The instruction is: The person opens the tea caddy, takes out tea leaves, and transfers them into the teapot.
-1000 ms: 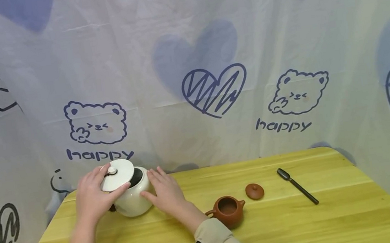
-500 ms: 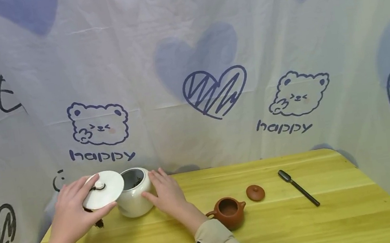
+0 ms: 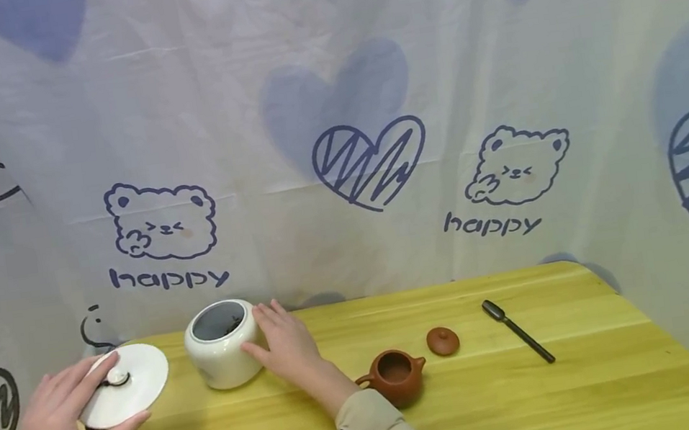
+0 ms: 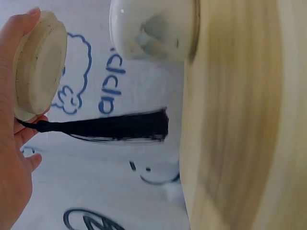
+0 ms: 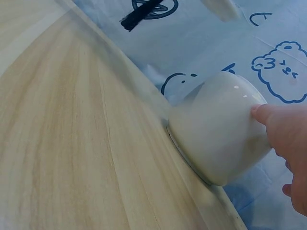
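My left hand [image 3: 61, 423] grips a round white lid [image 3: 138, 387] by its edge, in the air over the table's left side. From the lid hangs a black tassel [image 4: 115, 127], and its pale underside shows in the left wrist view. A white ceramic jar [image 3: 223, 362] stands uncovered to the right of the lid, with dark bits visible inside its mouth. My right hand [image 3: 286, 346] rests against the jar's right side, fingers extended near the rim and thumb on the front. In the right wrist view the thumb [image 5: 261, 114] touches the jar's wall.
A small reddish-brown teapot [image 3: 399, 380] without its lid stands right of my right forearm. Its matching lid [image 3: 442, 341] lies beyond it, and a dark long-handled scoop [image 3: 519, 331] lies farther right. The wooden table [image 3: 540, 407] ends at a printed cloth backdrop [image 3: 350, 258].
The white lid has come off the jar's mouth and moved left and down with my left hand, tassel swinging below. My right hand has stayed against the jar.
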